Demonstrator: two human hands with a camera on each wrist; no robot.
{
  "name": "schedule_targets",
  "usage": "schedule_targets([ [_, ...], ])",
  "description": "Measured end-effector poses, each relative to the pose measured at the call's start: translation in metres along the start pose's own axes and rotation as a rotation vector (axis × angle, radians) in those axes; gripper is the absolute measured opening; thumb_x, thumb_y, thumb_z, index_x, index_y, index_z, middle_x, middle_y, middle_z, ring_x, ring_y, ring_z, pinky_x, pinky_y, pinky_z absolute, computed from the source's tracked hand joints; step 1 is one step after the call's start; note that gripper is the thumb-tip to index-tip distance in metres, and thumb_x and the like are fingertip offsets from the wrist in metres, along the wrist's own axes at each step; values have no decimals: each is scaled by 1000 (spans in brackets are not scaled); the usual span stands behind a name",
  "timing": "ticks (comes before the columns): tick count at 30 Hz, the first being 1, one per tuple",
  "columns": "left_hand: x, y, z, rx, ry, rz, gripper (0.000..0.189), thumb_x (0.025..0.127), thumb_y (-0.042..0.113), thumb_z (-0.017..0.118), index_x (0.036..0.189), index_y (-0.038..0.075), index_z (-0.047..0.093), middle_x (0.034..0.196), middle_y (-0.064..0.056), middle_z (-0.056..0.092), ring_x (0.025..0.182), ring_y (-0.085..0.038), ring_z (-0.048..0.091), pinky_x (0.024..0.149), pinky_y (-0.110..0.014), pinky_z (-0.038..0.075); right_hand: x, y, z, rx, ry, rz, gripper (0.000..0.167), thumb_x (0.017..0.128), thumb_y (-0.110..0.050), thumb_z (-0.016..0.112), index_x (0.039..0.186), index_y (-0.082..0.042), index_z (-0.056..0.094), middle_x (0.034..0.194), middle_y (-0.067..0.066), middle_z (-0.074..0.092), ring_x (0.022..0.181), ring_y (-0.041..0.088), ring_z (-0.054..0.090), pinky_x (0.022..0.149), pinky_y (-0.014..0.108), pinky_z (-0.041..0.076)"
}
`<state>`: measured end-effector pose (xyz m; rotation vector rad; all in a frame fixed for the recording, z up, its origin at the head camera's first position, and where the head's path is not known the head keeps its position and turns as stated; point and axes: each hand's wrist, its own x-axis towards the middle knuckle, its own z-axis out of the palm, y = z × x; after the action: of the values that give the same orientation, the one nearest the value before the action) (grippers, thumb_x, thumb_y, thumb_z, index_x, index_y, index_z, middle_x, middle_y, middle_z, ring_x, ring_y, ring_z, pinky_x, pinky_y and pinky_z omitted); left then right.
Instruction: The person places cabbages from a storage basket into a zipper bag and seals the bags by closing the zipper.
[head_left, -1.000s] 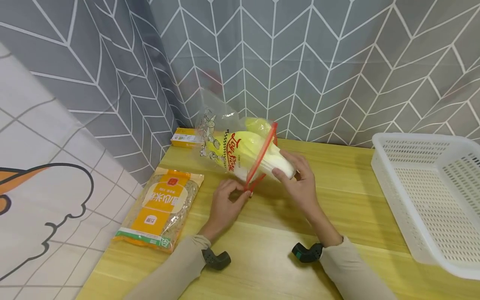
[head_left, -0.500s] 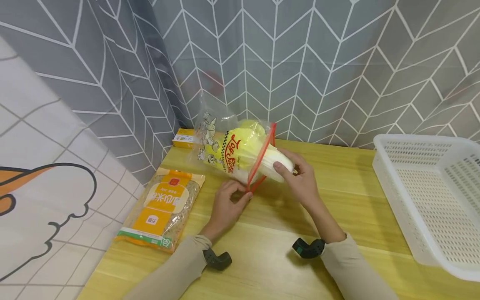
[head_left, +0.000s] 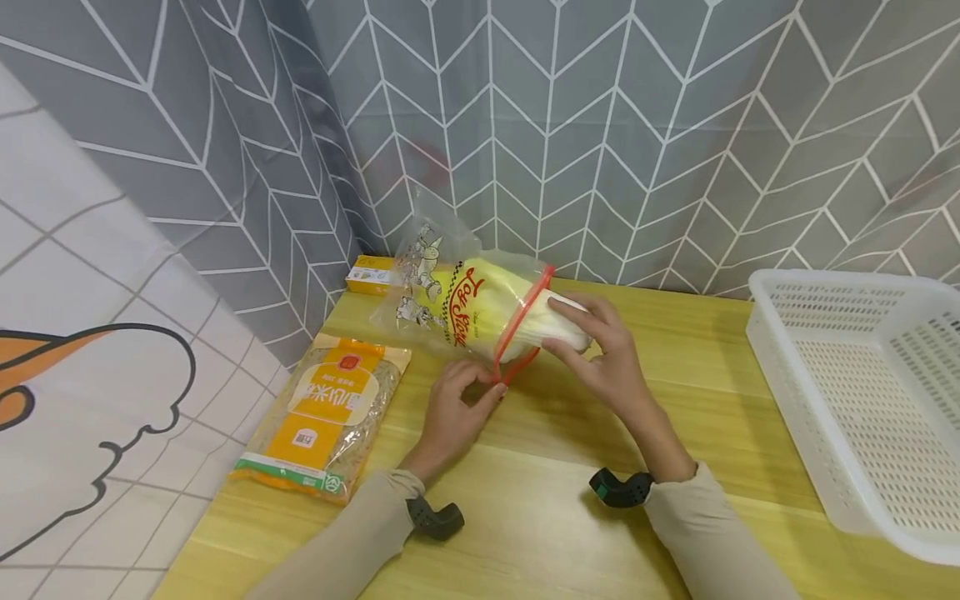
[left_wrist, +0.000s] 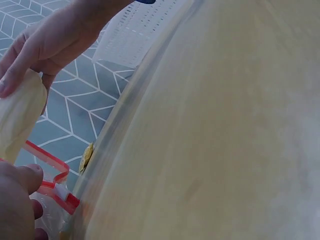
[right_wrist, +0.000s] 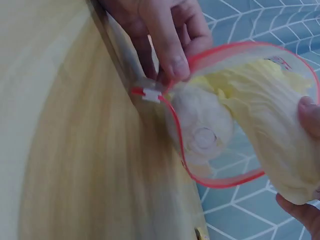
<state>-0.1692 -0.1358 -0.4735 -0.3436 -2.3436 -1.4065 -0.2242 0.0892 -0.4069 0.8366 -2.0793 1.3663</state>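
Note:
A clear zip bag (head_left: 427, 287) with red "Toy Story" lettering and a red zip edge lies tilted over the back of the table. My left hand (head_left: 457, 408) pinches the lower corner of its red edge, beside the white slider (right_wrist: 151, 95). A pale napa cabbage (head_left: 551, 323) sticks out of the bag's mouth, leafy end inside, white base outside. My right hand (head_left: 611, 358) grips that base, thumb below and fingers over the top. In the right wrist view, a second pale vegetable with a round cut base (right_wrist: 202, 127) sits inside the bag, next to the cabbage.
An orange-and-clear bag of grain (head_left: 322, 417) lies left of my left hand. Behind the zip bag is a small yellow box (head_left: 367, 275), partly covered. A white perforated plastic basket (head_left: 795, 400) stands at the right. A patterned grey curtain (head_left: 600, 150) hangs behind the table.
The cabbage and the top of the bag's mouth have tipped lower. My right hand's fingers have shifted further over the cabbage base. My left hand keeps its pinch with little movement.

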Motion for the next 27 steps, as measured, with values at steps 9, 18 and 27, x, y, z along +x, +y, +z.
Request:
schedule_targets([
  [9, -1, 2, 0, 40, -27, 22, 13, 86, 16, 81, 84, 15, 69, 94, 5, 69, 100, -14, 58, 89, -35, 47, 0, -7, 14, 65, 192, 17, 51, 76, 8, 84, 125, -3, 71, 128, 20, 64, 120, 16, 60, 87, 14, 50],
  [18, 0, 4, 0, 25, -26, -4, 14, 86, 18, 82, 84, 13, 69, 97, 2, 69, 102, -15, 58, 90, -35, 47, -4, -9, 20, 6, 342, -122, 55, 67, 9, 88, 118, -2, 73, 128, 25, 63, 121, 30, 59, 95, 18, 49],
  [27, 0, 1, 0, 10, -28, -35, 13, 85, 17, 82, 84, 15, 70, 93, 5, 69, 93, -11, 56, 81, -29, 49, -12, -2, 28, 241, 217, 319, 52, 80, 4, 82, 130, -4, 68, 131, 13, 59, 115, 10, 55, 85, 12, 55],
])
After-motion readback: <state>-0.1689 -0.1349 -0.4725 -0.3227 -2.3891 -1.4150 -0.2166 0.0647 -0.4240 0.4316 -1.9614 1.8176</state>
